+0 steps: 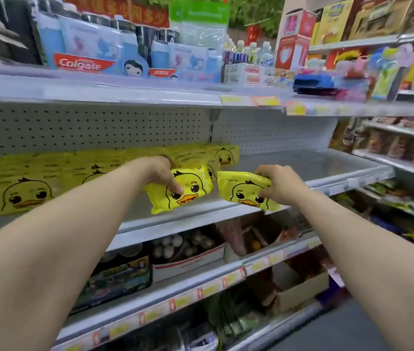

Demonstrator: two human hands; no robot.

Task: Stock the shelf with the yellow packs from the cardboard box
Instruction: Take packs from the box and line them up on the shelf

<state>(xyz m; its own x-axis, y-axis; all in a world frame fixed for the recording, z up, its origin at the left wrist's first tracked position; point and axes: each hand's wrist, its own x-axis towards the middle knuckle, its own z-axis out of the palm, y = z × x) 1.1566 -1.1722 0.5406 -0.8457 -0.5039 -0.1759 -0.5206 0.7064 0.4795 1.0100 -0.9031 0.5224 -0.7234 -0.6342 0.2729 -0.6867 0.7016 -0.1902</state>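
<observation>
Middle shelf (302, 165): white metal with a pegboard back; yellow packs fill its left part.
Stocked row (23, 183): yellow duck-face packs stand side by side along the back of the shelf, from the left edge of view to about the centre.
Upper shelf (99, 92): carries toothpaste boxes (81, 63) and small bottles (249, 50).
Left-hand pack (183, 191): yellow duck pack held tilted over the front of the shelf, just in front of the row's right end, face toward the camera.
Right-hand pack (246, 191): second yellow pack just beside the first, not touching it, over the shelf's front edge.
Left hand (160, 171): fingers curled over its pack's top left corner, thumb pressed on the face.
Right hand (280, 183): pinches its pack's right end, fingers above, thumb on the face.
</observation>
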